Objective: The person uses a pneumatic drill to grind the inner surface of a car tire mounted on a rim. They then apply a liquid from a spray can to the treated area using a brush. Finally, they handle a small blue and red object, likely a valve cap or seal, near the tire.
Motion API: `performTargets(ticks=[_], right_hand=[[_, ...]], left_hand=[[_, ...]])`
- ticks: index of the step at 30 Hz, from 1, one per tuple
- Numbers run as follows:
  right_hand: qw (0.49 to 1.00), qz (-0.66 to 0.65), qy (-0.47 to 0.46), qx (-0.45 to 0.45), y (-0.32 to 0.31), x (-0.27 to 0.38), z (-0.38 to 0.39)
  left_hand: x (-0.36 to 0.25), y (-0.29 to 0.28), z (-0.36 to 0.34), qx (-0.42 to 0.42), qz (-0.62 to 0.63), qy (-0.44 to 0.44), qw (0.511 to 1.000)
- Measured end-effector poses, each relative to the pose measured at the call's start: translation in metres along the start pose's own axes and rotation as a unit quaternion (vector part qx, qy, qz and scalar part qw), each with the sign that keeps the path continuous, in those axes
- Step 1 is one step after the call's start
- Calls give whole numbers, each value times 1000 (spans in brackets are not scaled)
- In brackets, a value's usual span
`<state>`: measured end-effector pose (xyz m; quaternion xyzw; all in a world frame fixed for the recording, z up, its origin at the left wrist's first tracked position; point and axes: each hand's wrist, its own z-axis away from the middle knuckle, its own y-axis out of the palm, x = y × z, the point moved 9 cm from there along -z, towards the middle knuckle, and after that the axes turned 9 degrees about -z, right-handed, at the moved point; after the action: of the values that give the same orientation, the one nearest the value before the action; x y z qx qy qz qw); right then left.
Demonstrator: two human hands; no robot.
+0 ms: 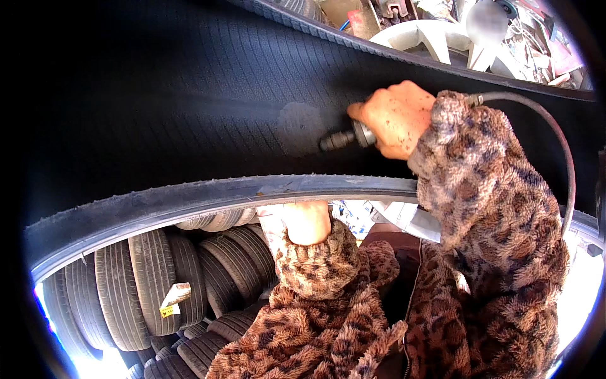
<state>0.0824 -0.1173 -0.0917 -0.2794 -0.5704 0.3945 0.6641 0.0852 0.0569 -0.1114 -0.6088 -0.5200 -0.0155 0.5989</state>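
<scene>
A large black tyre (208, 120) spreads across the view, its ribbed inner lining facing me. Inside it, my right hand (399, 120) is closed round a pneumatic grinder (363, 134). The tool's dark tip points left, near a round, greyish scuffed patch (301, 128) on the lining; I cannot tell whether it touches. An air hose (562, 129) curves from behind my right wrist down the right side. My left hand (308, 221) is below the near bead (221, 191) of the tyre, its fingers hidden behind it.
Several worn tyres (151, 281) stand in rows and lie piled at lower left, one with a pale torn label (177, 295). Beyond the far bead are a light-coloured spoked wheel (435, 41) and mixed clutter (543, 47). My fuzzy patterned sleeves (489, 189) reach up from below.
</scene>
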Motion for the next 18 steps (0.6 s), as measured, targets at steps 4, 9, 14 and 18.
performTargets(ticks=[4, 9, 14, 18], right_hand=[[999, -4, -20, -38, -2, -2, -3], [999, -20, -23, -46, -9, 0, -9], [999, -10, -34, -25, 0, 7, -4], [997, -6, -36, -72, -9, 2, -10]], left_hand=[[-7, 8, 2, 38, -81, 24, 996], [-12, 4, 3, 45, -153, 79, 984], [-13, 3, 5, 56, -183, 86, 978], [-15, 5, 6, 73, -205, 92, 972]])
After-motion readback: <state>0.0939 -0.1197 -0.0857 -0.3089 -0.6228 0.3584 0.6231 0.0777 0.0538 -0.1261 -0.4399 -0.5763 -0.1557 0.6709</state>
